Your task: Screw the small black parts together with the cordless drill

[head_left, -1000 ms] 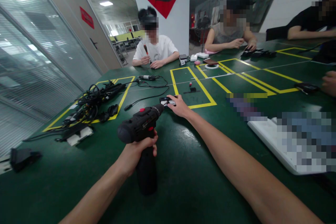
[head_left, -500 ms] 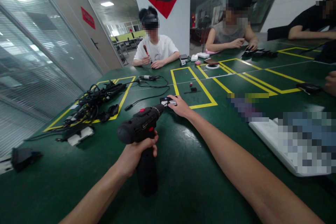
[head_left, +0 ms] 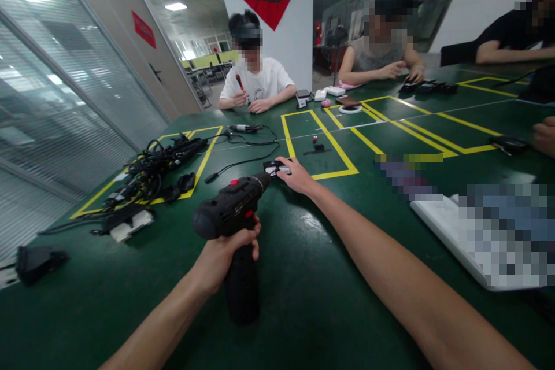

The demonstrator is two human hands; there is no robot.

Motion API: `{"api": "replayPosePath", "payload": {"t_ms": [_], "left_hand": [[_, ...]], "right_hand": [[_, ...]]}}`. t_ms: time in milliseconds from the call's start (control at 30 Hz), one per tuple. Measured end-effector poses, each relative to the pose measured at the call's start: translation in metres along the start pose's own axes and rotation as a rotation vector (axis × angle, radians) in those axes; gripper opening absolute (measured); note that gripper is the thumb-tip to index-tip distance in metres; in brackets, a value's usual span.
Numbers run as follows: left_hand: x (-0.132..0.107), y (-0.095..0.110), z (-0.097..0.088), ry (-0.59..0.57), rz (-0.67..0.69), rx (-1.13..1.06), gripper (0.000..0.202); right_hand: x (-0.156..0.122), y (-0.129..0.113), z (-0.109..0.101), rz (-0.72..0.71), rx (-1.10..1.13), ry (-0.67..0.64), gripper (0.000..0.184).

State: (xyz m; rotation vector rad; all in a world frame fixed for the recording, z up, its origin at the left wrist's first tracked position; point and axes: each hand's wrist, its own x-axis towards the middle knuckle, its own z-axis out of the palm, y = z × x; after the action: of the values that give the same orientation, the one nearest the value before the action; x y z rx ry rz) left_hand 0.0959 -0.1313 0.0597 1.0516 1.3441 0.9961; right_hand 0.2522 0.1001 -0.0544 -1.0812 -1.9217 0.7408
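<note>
My left hand (head_left: 236, 247) is wrapped round the grip of a black cordless drill (head_left: 229, 205) with red buttons. The drill's chuck points away from me, to the upper right, with its tip at a small black-and-white device (head_left: 272, 168) on the table. Whether the bit touches the device I cannot make out. My right hand (head_left: 297, 176) grips the right side of that device and covers part of it. Its fingers are closed round the edge, and the device lies low at the tabletop.
A heap of black cables and adapters (head_left: 160, 170) lies at the left inside yellow tape. A small black piece (head_left: 319, 147) lies beyond my right hand. A white tray-like object (head_left: 451, 243) is at the right. Several people sit round the green table (head_left: 312, 300), one holding a screwdriver (head_left: 239, 81).
Almost nothing differs; the whole view has shifted very slightly. Both hands, the drill and the device keep the same positions relative to one another.
</note>
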Motion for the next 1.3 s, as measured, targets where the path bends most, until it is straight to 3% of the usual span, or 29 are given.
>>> {"api": "replayPosePath", "payload": {"t_ms": [700,1300], "left_hand": [[0.0002,0.0045,0.0025,-0.010,-0.011,0.093,0.023],[0.0011,0.0028,0.0008,0.004,-0.012,0.056,0.032]], "right_hand": [[-0.0014,-0.0009,-0.0007,-0.015,-0.017,-0.007,0.051],[-0.0035,-0.0035,-0.0028,-0.008,-0.025,-0.025,0.053]]}}
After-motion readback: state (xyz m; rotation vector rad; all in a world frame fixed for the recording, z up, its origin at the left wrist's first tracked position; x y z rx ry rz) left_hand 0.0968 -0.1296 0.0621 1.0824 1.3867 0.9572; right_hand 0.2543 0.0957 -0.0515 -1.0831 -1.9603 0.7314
